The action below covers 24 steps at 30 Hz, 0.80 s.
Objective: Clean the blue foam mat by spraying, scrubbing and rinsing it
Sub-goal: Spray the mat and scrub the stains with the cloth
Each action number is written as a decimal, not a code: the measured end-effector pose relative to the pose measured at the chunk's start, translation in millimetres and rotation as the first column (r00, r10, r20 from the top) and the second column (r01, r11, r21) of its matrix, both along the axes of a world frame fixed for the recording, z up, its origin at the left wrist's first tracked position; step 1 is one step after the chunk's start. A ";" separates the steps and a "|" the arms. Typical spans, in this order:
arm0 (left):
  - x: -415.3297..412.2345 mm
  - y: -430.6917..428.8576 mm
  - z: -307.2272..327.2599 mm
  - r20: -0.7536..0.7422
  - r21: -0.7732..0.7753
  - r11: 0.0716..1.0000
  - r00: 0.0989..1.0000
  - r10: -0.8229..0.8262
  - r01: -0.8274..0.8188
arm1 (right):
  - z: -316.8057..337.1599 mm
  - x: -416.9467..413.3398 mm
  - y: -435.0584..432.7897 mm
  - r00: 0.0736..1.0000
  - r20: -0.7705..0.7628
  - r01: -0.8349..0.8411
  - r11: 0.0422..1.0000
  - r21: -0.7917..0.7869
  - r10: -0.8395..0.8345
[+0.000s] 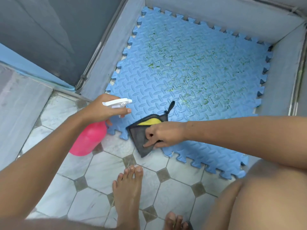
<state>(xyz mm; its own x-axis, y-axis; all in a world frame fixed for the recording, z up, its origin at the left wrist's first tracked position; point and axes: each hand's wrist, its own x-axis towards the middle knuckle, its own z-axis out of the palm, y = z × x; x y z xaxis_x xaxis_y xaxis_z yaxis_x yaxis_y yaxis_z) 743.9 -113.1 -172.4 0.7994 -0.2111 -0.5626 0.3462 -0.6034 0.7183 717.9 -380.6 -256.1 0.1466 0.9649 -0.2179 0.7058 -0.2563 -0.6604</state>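
On the tiled floor, blue foam mat (191, 67) lies stained green. Left hand (103, 108) grips pink spray bottle (88, 140); right hand (164, 135) pinches grey scrubbing cloth (138, 135) at the mat's near edge. Spraying stage, likely; next, aim the nozzle at the stains.

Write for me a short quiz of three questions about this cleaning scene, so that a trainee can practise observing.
1. True or false: the left hand holds the pink plastic spray bottle with a white trigger.
2. Choose one: where on the blue foam puzzle mat does the right hand hold the grey and yellow scrubbing cloth? A) at its near left corner; B) in its middle; C) at its far right corner.
3. Fill in: the stains on the mat are ____ in colour.

Key: 1 true; 2 A; 3 green.
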 end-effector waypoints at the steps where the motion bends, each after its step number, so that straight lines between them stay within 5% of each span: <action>1: 2.8 -2.3 2.3 -0.016 -0.004 1.000 1.000 -0.007 0.007 | 0.0 -2.6 -2.1 0.998 0.000 -0.070 0.998 0.005 0.070; 3: 8.2 -7.1 8.0 -0.034 -0.010 1.000 0.999 0.004 -0.004 | -0.5 11.6 -9.8 0.998 0.020 -0.052 0.999 0.009 0.052; 5: 13.0 -10.8 12.1 -0.029 -0.010 1.000 1.000 0.005 -0.006 | -1.0 43.3 -25.3 0.983 0.119 0.135 0.990 0.034 -0.139; 9: 16.4 -13.4 14.2 -0.026 -0.019 1.000 1.000 -0.008 0.007 | -0.4 99.5 -73.7 0.721 0.319 0.639 0.768 0.038 -0.615; 12: 15.3 -14.6 11.9 -0.020 -0.013 1.000 1.000 0.012 -0.013 | -2.5 89.5 -78.6 0.648 0.333 0.719 0.694 0.029 -0.685; 16: 11.9 -14.0 10.3 -0.004 0.005 0.999 0.999 0.039 -0.039 | 9.2 41.6 -44.3 0.847 0.225 0.504 0.862 -0.055 -0.481; 19: 15.0 -14.1 16.1 -0.013 -0.002 0.998 0.998 0.069 -0.069 | 13.6 5.0 -13.6 0.991 0.034 0.135 0.982 -0.135 -0.132; 22: 21.3 -12.7 22.5 -0.053 -0.032 0.989 0.988 0.145 -0.146 | 8.8 -14.9 4.2 0.962 -0.101 -0.270 0.935 -0.228 0.253; 24: 24.5 -11.6 25.7 -0.070 -0.032 0.990 0.988 0.138 -0.140 | 7.3 -9.2 4.8 0.944 -0.150 -0.324 0.905 -0.275 0.293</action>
<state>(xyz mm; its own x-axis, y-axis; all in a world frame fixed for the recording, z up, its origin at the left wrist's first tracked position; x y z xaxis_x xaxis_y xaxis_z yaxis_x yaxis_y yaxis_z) 768.4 -124.7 -146.7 0.7828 -0.1219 -0.6102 0.4734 -0.5197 0.7112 708.7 -375.8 -248.8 -0.1863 0.8492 -0.4942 0.7133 -0.2291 -0.6624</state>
